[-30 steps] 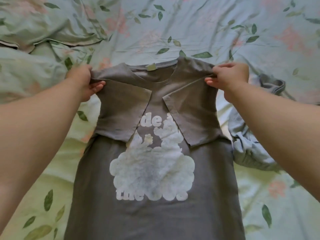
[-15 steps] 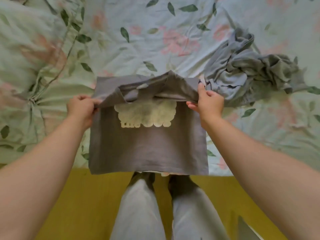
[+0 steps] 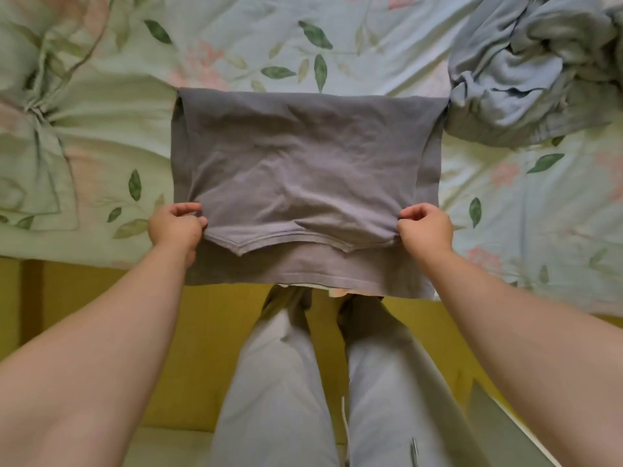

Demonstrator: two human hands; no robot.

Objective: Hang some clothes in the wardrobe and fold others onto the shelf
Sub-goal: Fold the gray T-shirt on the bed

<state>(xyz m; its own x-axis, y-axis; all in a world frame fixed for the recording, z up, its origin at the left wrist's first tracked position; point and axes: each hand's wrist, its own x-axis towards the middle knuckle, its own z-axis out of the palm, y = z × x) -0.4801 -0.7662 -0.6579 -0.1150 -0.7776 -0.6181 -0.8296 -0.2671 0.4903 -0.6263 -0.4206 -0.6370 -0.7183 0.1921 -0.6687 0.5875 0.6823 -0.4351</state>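
Note:
A grey T-shirt (image 3: pixel 303 170) lies on the bed, folded over on itself so its white print is hidden. The folded-down top edge with the collar curve sits a little short of the hem near the bed's front edge. My left hand (image 3: pixel 177 225) pinches the left corner of that folded layer. My right hand (image 3: pixel 426 225) pinches the right corner of the same layer. Both hands are low, at the near side of the shirt.
A crumpled light blue-grey garment (image 3: pixel 532 79) lies at the back right, touching the shirt's corner. The floral bedsheet (image 3: pixel 101 106) is wrinkled at the left. A yellow bed side (image 3: pixel 215 348) and my legs in light trousers (image 3: pixel 279 382) are below.
Both hands have pulled the shirt's top half toward me and laid it over the lower half, covering the print. The view has tilted further down.

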